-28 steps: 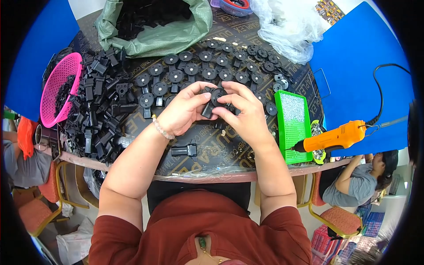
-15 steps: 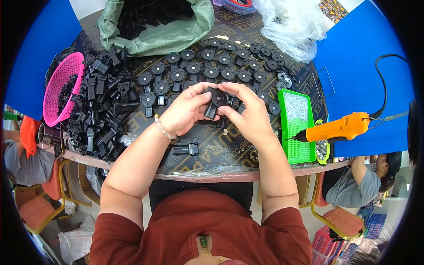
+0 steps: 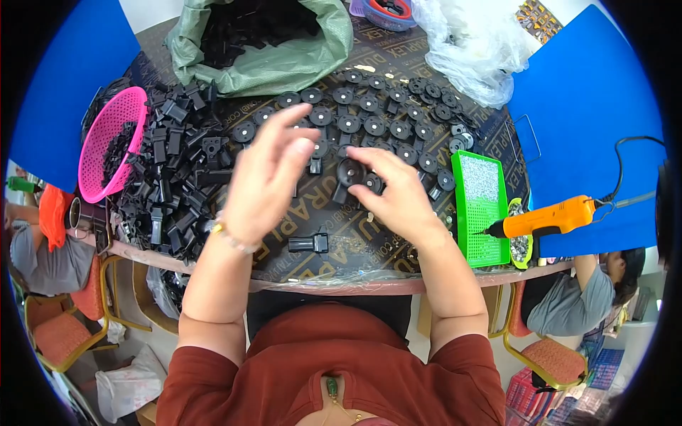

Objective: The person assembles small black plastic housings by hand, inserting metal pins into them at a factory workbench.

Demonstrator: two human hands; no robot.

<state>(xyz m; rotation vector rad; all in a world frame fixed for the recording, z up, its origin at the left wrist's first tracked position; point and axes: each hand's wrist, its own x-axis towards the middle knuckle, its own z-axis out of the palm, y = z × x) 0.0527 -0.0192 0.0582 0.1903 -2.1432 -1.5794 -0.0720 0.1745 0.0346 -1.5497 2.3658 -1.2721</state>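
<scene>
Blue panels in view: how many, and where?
2: the left panel, upper left past the pink basket; the right panel, behind the orange power driver. Any outside the fisheye rim can't be seen.

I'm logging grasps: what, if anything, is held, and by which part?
The right hand holds a black disc-headed part by the rim of its disc; the left hand, blurred, looks empty.

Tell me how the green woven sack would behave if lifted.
The green woven sack has a creased, folded rim, so it's probably floppy. Black plastic parts inside may make it heavy. It gapes, so tipping could spill some.
</scene>
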